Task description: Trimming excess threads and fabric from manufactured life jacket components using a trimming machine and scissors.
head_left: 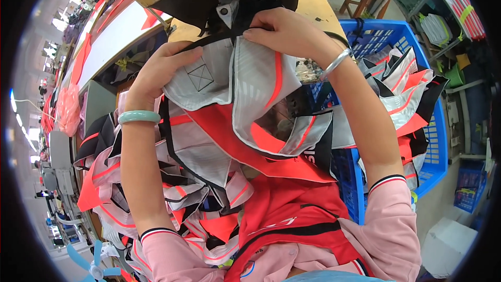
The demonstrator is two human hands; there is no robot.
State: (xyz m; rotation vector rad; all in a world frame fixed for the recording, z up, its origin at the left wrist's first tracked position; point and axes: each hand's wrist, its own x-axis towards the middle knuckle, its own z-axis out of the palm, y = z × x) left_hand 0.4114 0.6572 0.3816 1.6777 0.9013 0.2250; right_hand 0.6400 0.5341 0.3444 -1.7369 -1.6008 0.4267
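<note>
A grey fabric piece [214, 91] with black binding, orange-red stripes and a red panel hangs from the sewing machine [225, 11] toward my lap. It resembles part of a bag, with a crossed square stitched on it. My left hand [166, 65] grips the bound edge left of the needle area, thumb on top and fingers behind. Close to the machine's presser foot, my right hand [284, 32] pinches the same edge between thumb and fingers. The machine's dark head hides the stitching point.
At my right stands a blue plastic basket [441, 149] with similar fabric pieces [399, 86] heaped in it. More pieces [112, 177] are piled at my left, beside my arm. A white worktable [117, 34] stretches away at the far left. A white box [449, 245] sits at the lower right.
</note>
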